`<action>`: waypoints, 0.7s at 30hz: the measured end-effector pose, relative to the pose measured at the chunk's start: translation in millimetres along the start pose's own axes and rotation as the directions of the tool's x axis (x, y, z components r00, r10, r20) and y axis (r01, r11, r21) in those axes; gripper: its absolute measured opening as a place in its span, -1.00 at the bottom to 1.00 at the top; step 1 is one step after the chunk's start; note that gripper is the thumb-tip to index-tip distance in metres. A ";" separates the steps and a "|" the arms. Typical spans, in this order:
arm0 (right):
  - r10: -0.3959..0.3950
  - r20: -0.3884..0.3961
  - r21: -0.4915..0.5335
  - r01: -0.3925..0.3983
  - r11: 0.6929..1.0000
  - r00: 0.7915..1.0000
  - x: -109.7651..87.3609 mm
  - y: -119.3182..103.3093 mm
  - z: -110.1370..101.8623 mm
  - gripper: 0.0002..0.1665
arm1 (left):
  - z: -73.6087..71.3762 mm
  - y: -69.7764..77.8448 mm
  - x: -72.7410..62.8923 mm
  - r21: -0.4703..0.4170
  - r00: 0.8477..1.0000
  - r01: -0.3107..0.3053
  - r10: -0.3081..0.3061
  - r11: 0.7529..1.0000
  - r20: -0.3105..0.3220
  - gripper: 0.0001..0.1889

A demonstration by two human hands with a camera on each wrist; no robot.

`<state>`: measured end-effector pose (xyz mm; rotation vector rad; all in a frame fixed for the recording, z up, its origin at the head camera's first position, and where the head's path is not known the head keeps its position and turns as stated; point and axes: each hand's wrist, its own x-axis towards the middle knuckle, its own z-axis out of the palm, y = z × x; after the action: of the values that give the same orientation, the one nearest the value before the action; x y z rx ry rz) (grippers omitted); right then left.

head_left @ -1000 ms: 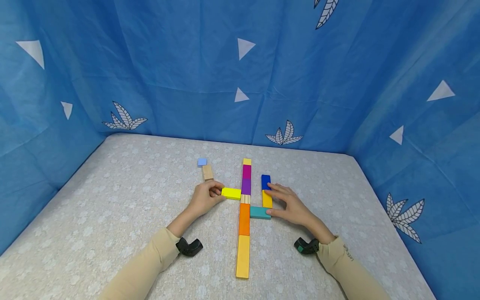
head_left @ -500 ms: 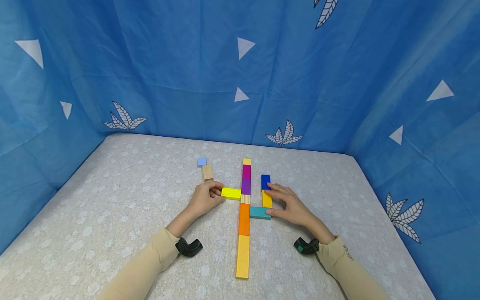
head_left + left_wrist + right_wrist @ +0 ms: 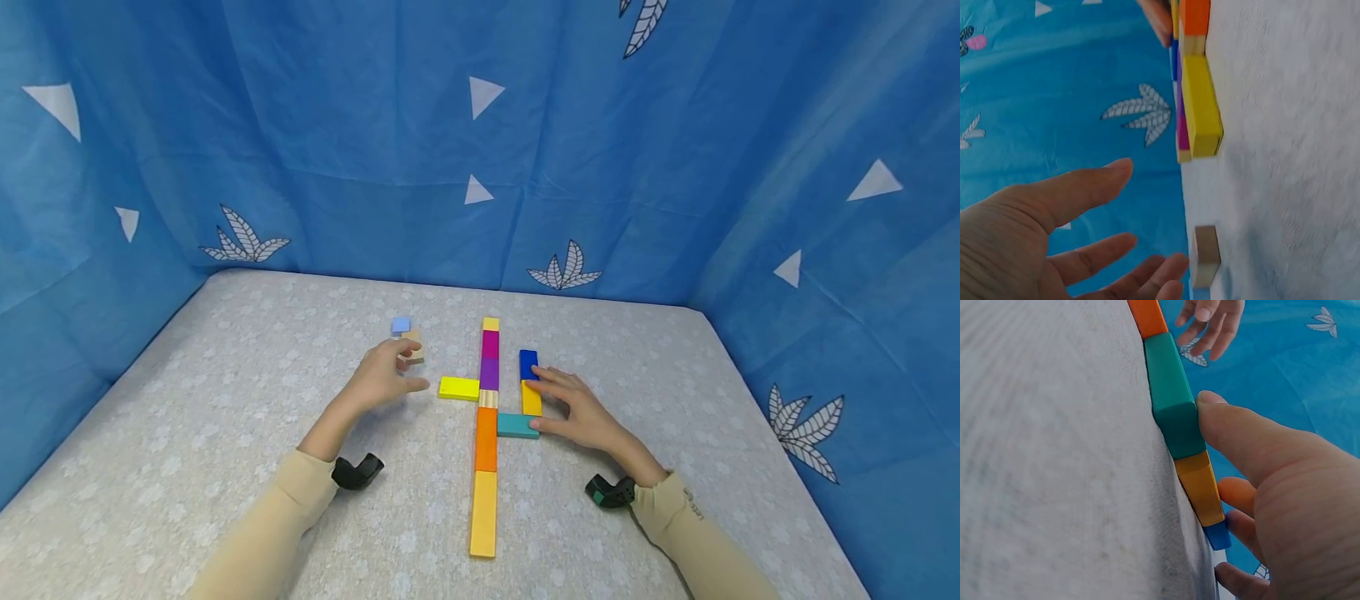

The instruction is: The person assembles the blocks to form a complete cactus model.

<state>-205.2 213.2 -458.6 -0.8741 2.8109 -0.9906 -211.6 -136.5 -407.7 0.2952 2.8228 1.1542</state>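
My left hand [image 3: 373, 379] hovers with thumb and fingers spread, left of a bright yellow block [image 3: 459, 388]. Its fingertips partly cover a plain wooden block [image 3: 417, 359]; in the left wrist view they are beside that block [image 3: 1205, 256], and touching cannot be told. A light blue block [image 3: 401, 325] lies just beyond. My right hand [image 3: 581, 412] rests on the right-hand blocks with fingers extended. Its thumb touches the teal block [image 3: 516, 426], and fingers lie at the amber block [image 3: 531, 400] and dark blue block [image 3: 528, 363]. The bright yellow and teal blocks meet a central column.
The column runs away from me: a long light-orange block [image 3: 483, 514], an orange block [image 3: 486, 439], a small striped wood piece [image 3: 488, 399], a purple block [image 3: 489, 374], a magenta block [image 3: 491, 343] and a pale yellow block [image 3: 491, 323]. A blue curtain [image 3: 360, 133] borders the patterned tabletop [image 3: 247, 400].
My left hand has let go of the bright yellow block and moved left and away from me, toward the wooden block. The right hand stays in place.
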 end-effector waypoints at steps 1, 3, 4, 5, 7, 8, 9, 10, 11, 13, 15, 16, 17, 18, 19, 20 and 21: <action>-0.001 0.001 -0.001 0.001 1.000 1.000 0.2 0.3 0.3 -0.23 | -3.2 -1.9 1.6 -0.011 1.000 0.014 -0.014 1.000 -0.004 -0.33; -0.001 0.001 -0.002 0.001 1.000 1.000 0.4 0.6 0.6 -0.23 | -8.1 -6.3 6.2 -0.036 0.999 0.043 -0.043 0.998 -0.005 -0.33; -0.001 0.001 -0.002 0.001 1.000 1.000 0.4 0.7 0.7 -0.23 | -10.0 -8.7 9.1 -0.046 0.999 0.054 -0.054 0.997 -0.004 -0.32; 0.000 0.000 -0.001 0.000 1.000 1.000 0.2 0.6 0.7 -0.23 | -11.4 -11.5 12.2 -0.054 0.998 0.066 -0.066 0.996 -0.001 -0.32; 0.002 -0.001 0.003 -0.002 1.000 1.000 -0.4 0.5 0.7 -0.24 | -13.0 -16.7 18.5 -0.060 0.996 0.085 -0.086 0.995 0.001 -0.30; 0.002 -0.001 0.004 -0.002 1.000 1.000 -0.7 0.5 0.6 -0.24 | -13.1 -19.7 21.8 -0.062 0.996 0.094 -0.094 0.994 0.002 -0.29; 0.002 0.001 0.005 -0.002 1.000 1.000 -1.0 0.5 0.6 -0.24 | -13.0 -22.8 24.9 -0.065 0.995 0.101 -0.102 0.993 0.001 -0.28; 0.002 0.002 0.005 -0.002 1.000 1.000 -1.2 0.5 0.5 -0.24 | -12.8 -25.7 27.6 -0.065 0.994 0.107 -0.107 0.992 0.000 -0.28; 0.002 0.004 0.004 -0.002 1.000 1.000 -1.3 0.5 0.5 -0.24 | -12.3 -28.5 30.2 -0.066 0.993 0.114 -0.114 0.991 -0.002 -0.27; 0.003 0.007 0.000 -0.003 1.000 1.000 -1.4 0.4 0.5 -0.24 | -11.1 -33.8 35.1 -0.077 0.992 0.122 -0.123 0.990 -0.006 -0.27; 0.004 0.007 0.002 -0.004 1.000 1.000 -1.3 0.1 0.4 -0.24 | -10.0 -38.4 39.1 -0.093 0.992 0.128 -0.130 0.987 -0.010 -0.27; 0.004 0.008 0.004 -0.004 1.000 1.000 -1.3 -0.2 0.3 -0.24 | -9.5 -40.2 40.6 -0.103 0.991 0.131 -0.133 0.986 -0.012 -0.27; 0.005 0.007 0.004 -0.005 1.000 1.000 -1.2 -0.5 0.2 -0.23 | -9.0 -41.8 42.2 -0.115 0.991 0.134 -0.136 0.984 -0.012 -0.27; 0.007 0.006 0.006 -0.007 1.000 1.000 -1.2 -0.8 0.0 -0.23 | -8.5 -43.3 43.4 -0.129 0.990 0.135 -0.137 0.982 -0.012 -0.27; 0.009 0.006 0.008 -0.009 1.000 1.000 -1.2 -1.2 -0.3 -0.23 | -8.1 -44.2 44.4 -0.145 0.990 0.137 -0.140 0.980 -0.010 -0.26; 0.010 0.006 0.008 -0.010 1.000 1.000 -1.1 -1.6 -0.5 -0.23 | -7.7 -45.1 45.1 -0.162 0.990 0.137 -0.140 0.977 -0.007 -0.25; 0.012 0.006 0.008 -0.012 1.000 1.000 -1.1 -2.0 -0.7 -0.23 | -7.4 -45.8 45.7 -0.178 0.990 0.136 -0.139 0.975 -0.003 -0.25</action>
<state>-203.5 212.9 -457.0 -0.8563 2.8018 -0.9950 -264.1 -164.1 -434.5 0.0775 2.6782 1.3699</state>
